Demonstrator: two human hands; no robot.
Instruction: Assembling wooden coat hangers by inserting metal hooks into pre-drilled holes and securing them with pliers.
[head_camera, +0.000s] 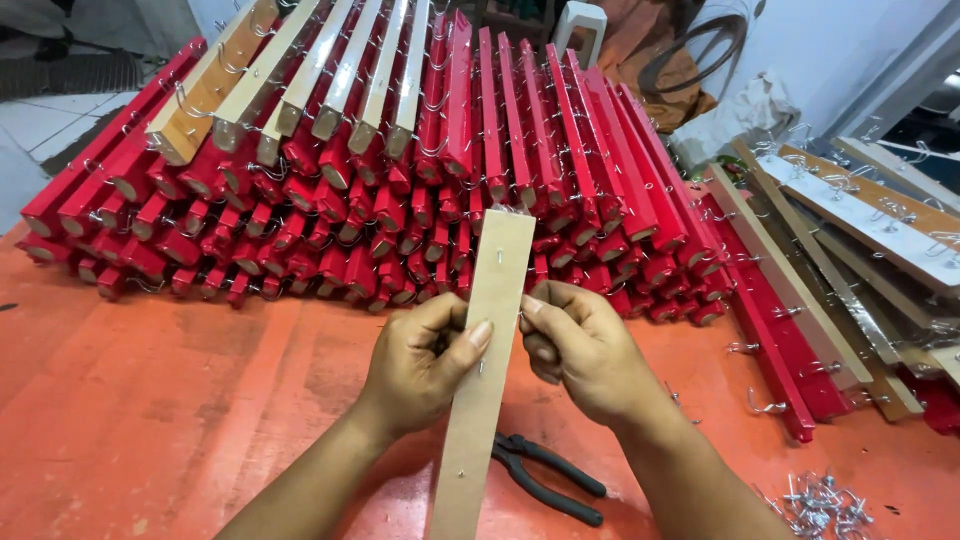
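— Hands first, from the head view: what were they doing?

— Both met at the middle of a plain wooden strip (485, 360), which ran from the near edge up toward the far stack. The left hand (420, 365) wrapped it from the left, thumb pressed flat on its face. The right hand (580, 350) had its fingertips pinched together at the strip's right edge; what they pinched was too small to tell.

— How would the strip handle?

— Light and stiff, I'd judge: thin, flat, unpainted, with small holes or pins down its centre line. Gripping it mid-length by the edges, as the left hand did, looked the surest hold.

— And around it?

— Black-handled pliers (545, 480) lay on the orange table (150, 400), just near of the hands and partly under the strip. A pile of small metal hooks (825, 505) sat at the near right. Far behind stood a big stack of red strips (400, 220) with hooks fitted, and more boards (860, 215) lay to the right.
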